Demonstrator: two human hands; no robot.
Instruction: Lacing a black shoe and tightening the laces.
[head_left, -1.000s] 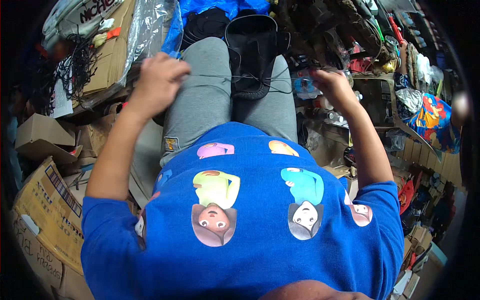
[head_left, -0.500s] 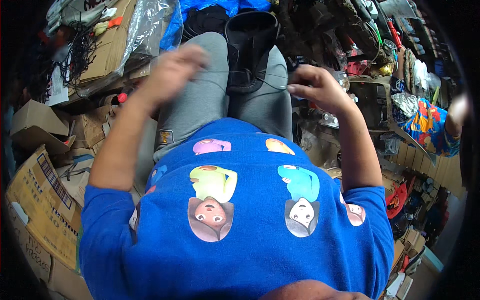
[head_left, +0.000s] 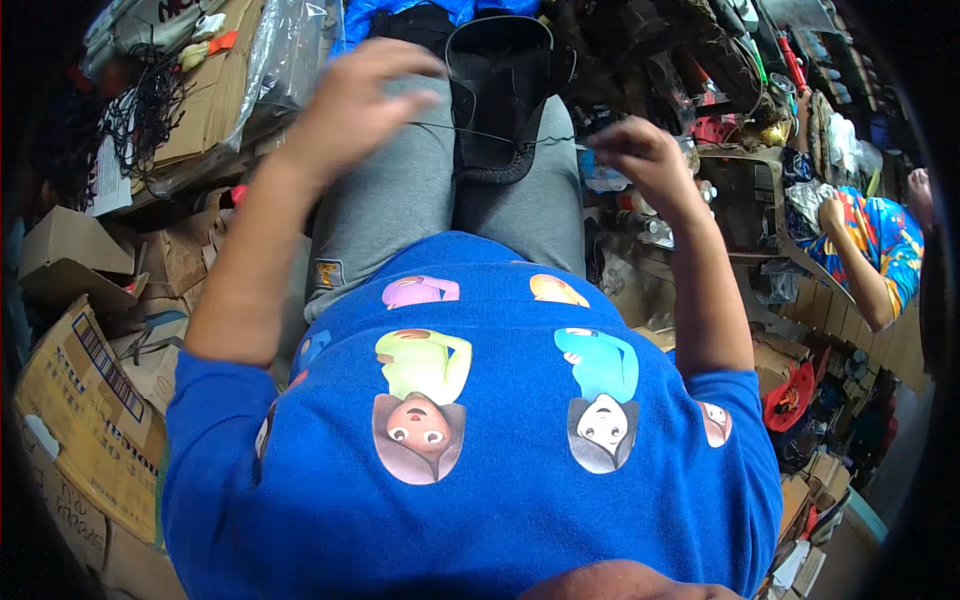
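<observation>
As grey-trousered thighs prop up the black shoe, the left hand blurs, its grip impossible to tell; the right hand seems to pinch dark thread, and an uneven tug could tip the shoe or snap that thread!

A vivid blue T-shirt is printed with cartoon figures in purple, orange, yellow-green and light blue. The trousers are heathered grey, with a small dark-and-yellow patch. The shoe is black, the thread dark. A co-worker's shirt mixes blue, red, orange and yellow. The plastic tarp is bright blue.
</observation>
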